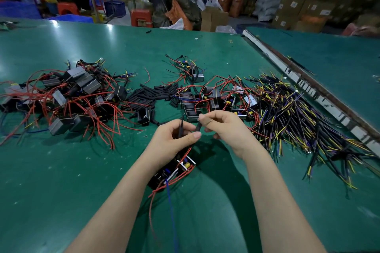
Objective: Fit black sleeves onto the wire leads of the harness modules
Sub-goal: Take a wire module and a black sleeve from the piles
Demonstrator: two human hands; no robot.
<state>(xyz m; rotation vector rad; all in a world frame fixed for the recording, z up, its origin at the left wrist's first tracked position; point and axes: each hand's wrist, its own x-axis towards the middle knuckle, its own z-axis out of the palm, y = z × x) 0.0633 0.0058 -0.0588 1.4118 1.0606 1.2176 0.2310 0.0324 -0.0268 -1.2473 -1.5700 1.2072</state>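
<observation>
At the centre of the frame, above the green matted work surface point(61, 170), the left hand point(172, 139) curled its fingers point(194, 134) round a thin black wire lead point(181, 127) that stood up between thumb and forefinger. Just to its right, the right hand point(224, 127) pinched a short black tubular sleeve point(198, 126) between thumb and forefinger, its lower end close beside the lead. Under the left wrist hung an open boxy harness module point(174, 170) with red and blue wires point(170, 201) trailing toward the lower edge. Beyond the hands lay a loose heap of black sleeves point(152, 94). A tangled pile of modules with red wires point(67, 98) filled the left, and a sheaf of black, yellow and purple leads point(298, 119) the right.
</observation>
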